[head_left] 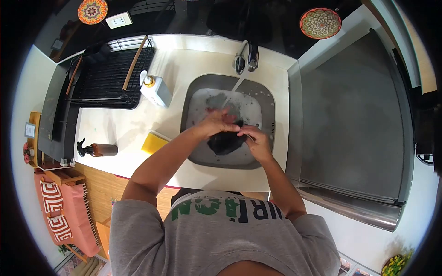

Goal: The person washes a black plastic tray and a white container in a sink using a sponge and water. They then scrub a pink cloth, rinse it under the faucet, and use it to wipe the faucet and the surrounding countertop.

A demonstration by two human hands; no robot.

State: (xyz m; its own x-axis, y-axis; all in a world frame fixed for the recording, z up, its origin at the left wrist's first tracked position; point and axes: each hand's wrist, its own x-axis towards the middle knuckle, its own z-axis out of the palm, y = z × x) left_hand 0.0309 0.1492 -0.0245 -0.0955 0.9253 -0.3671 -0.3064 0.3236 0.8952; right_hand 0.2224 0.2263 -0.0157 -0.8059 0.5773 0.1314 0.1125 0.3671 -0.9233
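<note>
Over a grey sink (189, 158) with foamy water, a dark, wet item (225, 143) hangs between my hands; it looks like black cloth, but its exact kind is unclear. My right hand (256, 139) pinches its upper right edge. My left hand (215, 125) is at its upper left, thumb reaching toward the right fingertips and the other fingers spread and blurred near the stream. Water runs from the black and chrome faucet (252, 56) into the foam just beyond my left fingers.
Left of the sink are a yellow sponge (154, 143), a white pump bottle (157, 92), a brown spray bottle (104, 150) and a black dish rack (108, 76). A large grey appliance (352, 119) stands at the right.
</note>
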